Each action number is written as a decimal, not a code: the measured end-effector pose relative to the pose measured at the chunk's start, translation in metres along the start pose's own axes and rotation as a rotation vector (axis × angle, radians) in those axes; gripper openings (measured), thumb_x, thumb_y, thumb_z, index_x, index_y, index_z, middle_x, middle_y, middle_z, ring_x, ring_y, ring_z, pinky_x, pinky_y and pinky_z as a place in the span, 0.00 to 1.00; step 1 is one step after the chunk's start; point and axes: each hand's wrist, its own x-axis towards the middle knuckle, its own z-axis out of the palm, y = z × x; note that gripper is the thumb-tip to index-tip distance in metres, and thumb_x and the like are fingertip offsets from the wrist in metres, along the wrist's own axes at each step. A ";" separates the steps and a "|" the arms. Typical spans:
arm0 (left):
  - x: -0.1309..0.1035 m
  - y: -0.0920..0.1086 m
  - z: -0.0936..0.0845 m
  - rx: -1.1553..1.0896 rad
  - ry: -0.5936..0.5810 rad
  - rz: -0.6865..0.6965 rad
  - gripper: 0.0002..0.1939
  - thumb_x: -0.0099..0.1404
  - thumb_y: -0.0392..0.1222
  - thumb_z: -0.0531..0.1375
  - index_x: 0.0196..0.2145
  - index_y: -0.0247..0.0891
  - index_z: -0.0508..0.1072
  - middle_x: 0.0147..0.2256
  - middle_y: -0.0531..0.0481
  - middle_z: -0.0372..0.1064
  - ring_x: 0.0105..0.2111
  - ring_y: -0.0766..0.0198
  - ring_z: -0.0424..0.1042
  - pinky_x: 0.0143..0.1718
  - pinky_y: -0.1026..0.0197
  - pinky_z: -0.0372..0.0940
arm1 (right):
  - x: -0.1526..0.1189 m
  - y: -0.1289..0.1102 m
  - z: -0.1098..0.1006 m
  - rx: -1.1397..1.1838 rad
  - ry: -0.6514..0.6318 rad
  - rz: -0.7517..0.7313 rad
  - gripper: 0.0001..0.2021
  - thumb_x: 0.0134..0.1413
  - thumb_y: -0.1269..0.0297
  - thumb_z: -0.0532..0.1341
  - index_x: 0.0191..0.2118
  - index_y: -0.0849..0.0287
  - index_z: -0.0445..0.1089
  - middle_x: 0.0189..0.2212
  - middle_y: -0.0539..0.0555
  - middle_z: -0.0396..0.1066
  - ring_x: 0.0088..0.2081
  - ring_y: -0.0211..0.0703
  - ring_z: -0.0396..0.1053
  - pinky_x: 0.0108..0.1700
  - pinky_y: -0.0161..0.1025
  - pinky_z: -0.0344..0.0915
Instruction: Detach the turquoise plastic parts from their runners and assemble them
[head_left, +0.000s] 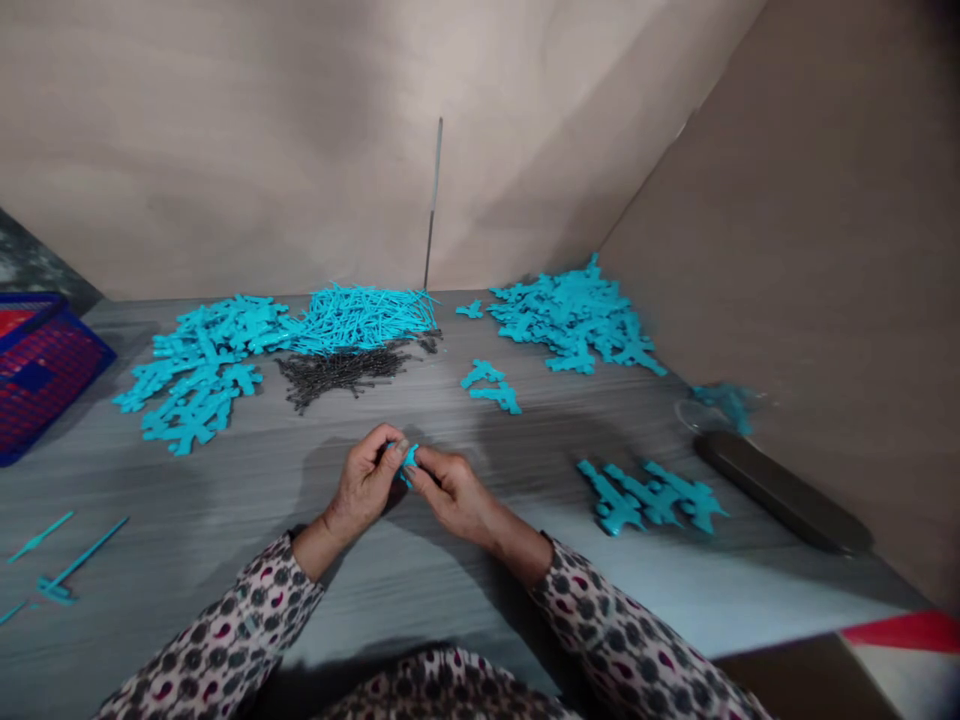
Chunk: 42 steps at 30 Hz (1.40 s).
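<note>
Close together over the middle of the table, my left hand [367,478] and my right hand [459,492] both pinch a small turquoise plastic piece [409,457]. Fingers cover most of it, so its full shape is hidden. Beyond my hands lie a heap of thin turquoise sticks [364,318] and a pile of dark metal pins or springs [337,375]. Two loose turquoise plastic pieces [495,396] rest ahead and to the right. Nearer my right forearm, several turquoise gun-shaped pieces [651,497] sit in a row.
Turquoise flat parts form a heap at left [202,370] and another at back right [574,315]. A blue and red basket [52,370] stands far left. Slim turquoise scraps [82,560] lie front left. A long dark object [784,495] lies along the right wall. Boards enclose the table.
</note>
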 end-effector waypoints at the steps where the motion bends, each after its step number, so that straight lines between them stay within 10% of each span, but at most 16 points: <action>1: 0.001 0.001 0.000 -0.001 0.002 -0.001 0.21 0.60 0.60 0.58 0.27 0.37 0.67 0.21 0.56 0.56 0.23 0.69 0.56 0.25 0.67 0.54 | -0.001 0.000 0.001 -0.006 0.010 -0.003 0.12 0.64 0.61 0.51 0.28 0.58 0.59 0.22 0.45 0.57 0.25 0.34 0.53 0.28 0.31 0.53; 12: 0.002 -0.012 0.006 -0.363 -0.104 -0.338 0.24 0.53 0.62 0.64 0.24 0.38 0.63 0.16 0.62 0.52 0.13 0.75 0.50 0.12 0.71 0.48 | -0.004 -0.002 0.014 -0.161 0.123 -0.015 0.10 0.62 0.65 0.51 0.29 0.57 0.61 0.19 0.45 0.57 0.21 0.34 0.51 0.25 0.33 0.50; 20: 0.006 -0.008 0.004 -0.112 0.030 -0.058 0.21 0.61 0.58 0.59 0.24 0.37 0.64 0.20 0.58 0.52 0.21 0.72 0.53 0.21 0.69 0.52 | 0.000 0.003 0.008 -0.083 0.076 0.096 0.12 0.60 0.58 0.55 0.28 0.58 0.61 0.20 0.45 0.55 0.23 0.33 0.51 0.26 0.31 0.50; 32: 0.002 0.000 -0.007 -0.004 -0.174 0.073 0.22 0.64 0.57 0.54 0.22 0.37 0.63 0.21 0.56 0.52 0.23 0.69 0.52 0.26 0.66 0.52 | -0.002 -0.011 -0.002 -0.112 -0.114 0.060 0.19 0.63 0.60 0.49 0.20 0.58 0.50 0.18 0.44 0.47 0.22 0.31 0.46 0.25 0.33 0.44; 42: 0.004 0.000 -0.002 -0.163 -0.238 -0.194 0.26 0.58 0.63 0.59 0.19 0.39 0.57 0.17 0.60 0.45 0.17 0.73 0.46 0.18 0.67 0.44 | -0.008 -0.002 0.011 -0.081 -0.013 0.054 0.18 0.61 0.60 0.50 0.20 0.56 0.46 0.17 0.44 0.44 0.21 0.31 0.42 0.25 0.35 0.43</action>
